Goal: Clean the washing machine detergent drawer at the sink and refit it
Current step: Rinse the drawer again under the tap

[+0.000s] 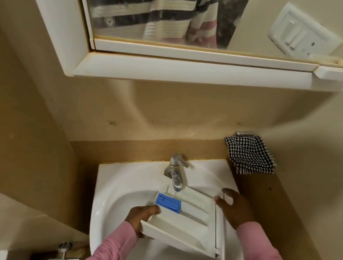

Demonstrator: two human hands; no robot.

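Left hand [140,216] and right hand [232,208] clamp opposite ends of the detergent drawer [187,218] under the tap [175,173], over the sink [117,173]

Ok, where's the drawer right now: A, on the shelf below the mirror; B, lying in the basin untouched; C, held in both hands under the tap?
C: the left hand and right hand hold the drawer above the sink, its far edge beneath the tap.
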